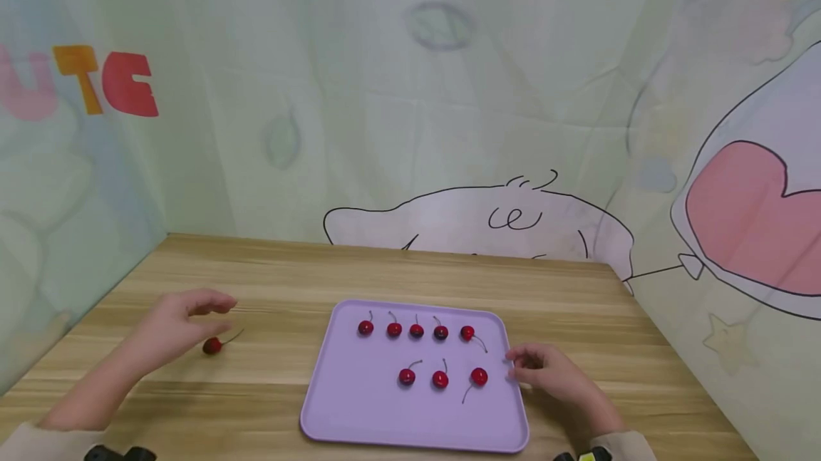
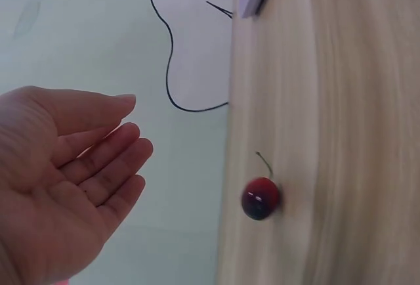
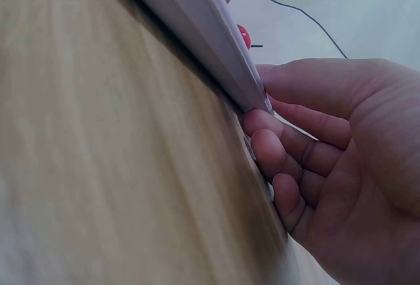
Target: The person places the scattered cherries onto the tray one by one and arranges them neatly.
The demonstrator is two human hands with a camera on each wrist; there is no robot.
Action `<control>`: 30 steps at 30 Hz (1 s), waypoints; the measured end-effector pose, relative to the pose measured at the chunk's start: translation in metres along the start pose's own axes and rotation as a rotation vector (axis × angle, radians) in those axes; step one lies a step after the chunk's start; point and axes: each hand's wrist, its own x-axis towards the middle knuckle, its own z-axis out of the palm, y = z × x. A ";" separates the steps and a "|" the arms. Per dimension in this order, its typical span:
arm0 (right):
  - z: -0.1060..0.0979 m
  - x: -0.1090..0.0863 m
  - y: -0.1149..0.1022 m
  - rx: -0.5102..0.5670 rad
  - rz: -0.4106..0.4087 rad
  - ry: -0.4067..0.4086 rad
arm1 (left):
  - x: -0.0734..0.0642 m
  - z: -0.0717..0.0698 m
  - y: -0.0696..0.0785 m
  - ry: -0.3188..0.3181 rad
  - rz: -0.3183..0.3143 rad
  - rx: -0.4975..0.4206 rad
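Observation:
A light purple tray (image 1: 359,404) lies on the table with several red cherries on it, in an upper row and a lower row of three, among them a cherry (image 1: 407,376). My right hand (image 1: 554,375) grips the tray's right rim, its thumb near the top edge and curled fingers against the side in the right wrist view. To the left, my left hand (image 1: 173,325) hovers with fingers loosely bent and nothing in them. A single cherry (image 2: 261,198) with a stem lies on the wood beside that hand.
The wooden table (image 1: 269,268) runs back to a pale printed curtain (image 1: 385,126) with cartoon drawings. Curtain walls also stand at the left and right sides. Bare wood shows between the lone cherry and the tray.

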 end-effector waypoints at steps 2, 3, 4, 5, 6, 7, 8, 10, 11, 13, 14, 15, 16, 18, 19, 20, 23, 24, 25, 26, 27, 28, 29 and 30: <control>0.000 0.000 0.000 0.004 0.001 0.002 | 0.000 0.001 -0.008 -0.025 -0.018 -0.007; 0.000 0.000 0.000 0.004 0.001 0.002 | 0.000 0.002 -0.011 -0.034 -0.027 -0.008; 0.000 0.000 0.000 0.004 0.001 0.002 | 0.000 0.003 -0.014 -0.042 -0.033 -0.008; 0.000 -0.001 0.001 0.005 0.001 0.002 | 0.000 0.003 -0.018 -0.047 -0.036 -0.011; 0.000 -0.001 0.001 0.006 0.001 0.002 | -0.001 0.004 -0.021 -0.051 -0.037 -0.010; 0.000 -0.001 0.001 0.008 0.002 0.002 | -0.001 0.005 -0.024 -0.050 -0.035 -0.007; 0.000 -0.001 0.001 0.011 0.003 0.002 | -0.001 0.005 -0.026 -0.050 -0.037 -0.005; 0.000 -0.001 0.002 0.014 0.004 0.003 | -0.001 0.005 -0.032 -0.055 -0.040 0.002; 0.000 -0.001 0.002 0.015 0.005 0.003 | -0.002 0.005 -0.035 -0.058 -0.039 0.001; 0.000 0.000 0.002 0.015 0.006 0.005 | -0.001 0.005 -0.039 -0.073 -0.044 0.004; 0.000 0.000 0.002 0.013 0.007 0.006 | -0.001 0.005 -0.042 -0.083 -0.043 0.002; 0.000 0.000 0.002 0.013 0.008 0.005 | -0.001 0.006 -0.044 -0.088 -0.043 0.006; 0.000 0.000 0.002 0.011 0.007 0.004 | -0.002 0.006 -0.046 -0.093 -0.040 0.004; 0.000 0.000 0.002 0.009 0.004 0.001 | -0.002 0.007 -0.049 -0.104 -0.042 -0.003; 0.000 0.000 0.002 0.007 0.002 0.000 | -0.002 0.008 -0.051 -0.105 -0.043 -0.005; 0.000 0.001 0.002 0.003 -0.001 -0.001 | -0.003 0.009 -0.052 -0.105 -0.041 -0.013; 0.000 0.001 0.003 0.002 -0.006 -0.003 | -0.004 0.011 -0.055 -0.105 -0.042 -0.028; 0.000 0.001 0.003 0.002 -0.007 -0.003 | -0.004 0.011 -0.056 -0.108 -0.044 -0.033; 0.000 0.001 0.003 0.003 -0.007 -0.003 | -0.004 0.011 -0.057 -0.105 -0.046 -0.033; 0.000 0.001 0.003 0.004 -0.006 -0.002 | -0.004 0.011 -0.057 -0.109 -0.047 -0.037; 0.000 0.001 0.004 0.005 -0.005 -0.002 | -0.004 0.012 -0.058 -0.111 -0.046 -0.036; 0.000 0.002 0.004 0.006 -0.002 -0.002 | -0.004 0.012 -0.059 -0.113 -0.045 -0.032; 0.000 0.002 0.005 0.006 -0.001 -0.001 | -0.004 0.012 -0.060 -0.115 -0.043 -0.031; 0.000 0.002 0.006 0.005 0.000 0.000 | -0.004 0.012 -0.061 -0.116 -0.044 -0.029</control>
